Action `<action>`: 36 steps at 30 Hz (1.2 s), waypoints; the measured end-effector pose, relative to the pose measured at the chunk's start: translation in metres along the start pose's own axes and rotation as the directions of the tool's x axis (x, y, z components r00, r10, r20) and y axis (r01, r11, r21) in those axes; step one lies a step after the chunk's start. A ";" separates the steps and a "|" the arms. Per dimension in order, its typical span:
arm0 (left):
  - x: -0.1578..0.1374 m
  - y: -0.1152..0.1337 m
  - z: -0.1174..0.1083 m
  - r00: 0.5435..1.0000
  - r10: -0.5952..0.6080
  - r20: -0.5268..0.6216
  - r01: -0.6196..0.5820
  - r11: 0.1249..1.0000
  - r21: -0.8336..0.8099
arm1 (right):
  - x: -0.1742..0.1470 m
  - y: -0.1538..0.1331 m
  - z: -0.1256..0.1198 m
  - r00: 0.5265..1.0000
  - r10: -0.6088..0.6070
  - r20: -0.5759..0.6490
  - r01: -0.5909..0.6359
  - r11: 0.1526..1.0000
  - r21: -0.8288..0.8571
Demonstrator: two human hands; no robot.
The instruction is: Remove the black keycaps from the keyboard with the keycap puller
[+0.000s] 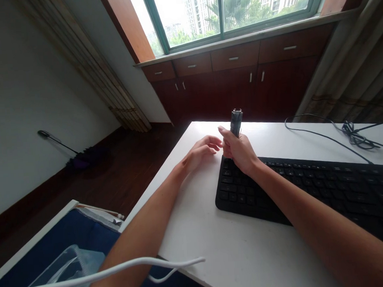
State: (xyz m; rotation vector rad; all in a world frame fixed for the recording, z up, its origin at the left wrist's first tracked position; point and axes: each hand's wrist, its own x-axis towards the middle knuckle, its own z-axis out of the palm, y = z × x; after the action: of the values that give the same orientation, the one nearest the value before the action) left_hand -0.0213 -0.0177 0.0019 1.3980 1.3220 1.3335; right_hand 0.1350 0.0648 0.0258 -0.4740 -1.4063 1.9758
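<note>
My left hand (207, 147), at nine o'clock from the right, lies half-curled over the counter (195, 212), holding nothing visible; my right hand (240, 151) wraps a dark stick (236, 123), near-upright toward twelve, by the keyboard (312, 179); I judge it light, stiff, perhaps slippery, best gripped mid-shaft below its metal prongs (237, 110)

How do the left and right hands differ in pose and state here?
The right hand is closed around a dark device, which stands roughly upright; the left hand shows nothing in its grasp, its fingers loosely bent.
The right hand is over the keyboard; the left hand is over the white table beside it.
Both are bare and close together; whether they touch is unclear.
</note>
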 end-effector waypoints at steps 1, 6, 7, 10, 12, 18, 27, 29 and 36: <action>0.000 0.001 0.006 0.999 0.008 -0.045 -0.010 0.999 -0.053 | 0.000 0.003 0.000 0.999 -0.037 0.010 0.037 0.999 -0.003; -0.003 0.015 0.064 0.955 0.099 -0.279 -0.105 0.994 -0.006 | -0.004 0.011 0.000 0.978 -0.205 0.033 0.207 0.974 -0.097; -0.004 0.018 0.077 0.943 0.106 -0.315 -0.098 0.994 0.039 | -0.005 0.011 0.000 0.977 -0.213 0.016 0.213 0.970 -0.120; -0.008 0.022 0.101 0.915 0.094 -0.393 -0.043 0.990 0.135 | -0.007 0.010 0.000 0.980 -0.199 -0.029 0.191 0.966 -0.176; -0.009 0.022 0.106 0.906 0.085 -0.415 -0.023 0.988 0.151 | -0.007 0.010 0.002 0.981 -0.189 -0.043 0.179 0.969 -0.168; -0.011 0.020 0.105 0.907 0.115 -0.406 -0.015 0.971 0.240 | -0.008 0.013 0.007 0.979 -0.192 -0.068 0.189 0.981 -0.047; -0.015 0.021 0.106 0.914 0.170 -0.369 -0.039 0.940 0.338 | -0.010 0.011 0.004 0.962 -0.264 -0.068 0.261 0.964 -0.048; -0.014 0.021 0.105 0.912 0.164 -0.377 -0.036 0.945 0.324 | -0.010 0.010 0.005 0.964 -0.255 -0.071 0.253 0.967 -0.039; -0.007 0.018 0.072 0.939 0.141 -0.314 -0.042 0.952 0.302 | -0.001 0.004 0.002 0.953 -0.192 -0.233 0.220 0.970 0.099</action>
State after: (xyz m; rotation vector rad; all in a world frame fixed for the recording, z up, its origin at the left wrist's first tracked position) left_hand 0.0532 -0.0188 0.0074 1.4890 1.7554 1.5349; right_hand 0.1334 0.0618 0.0229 -0.4556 -1.1377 1.7694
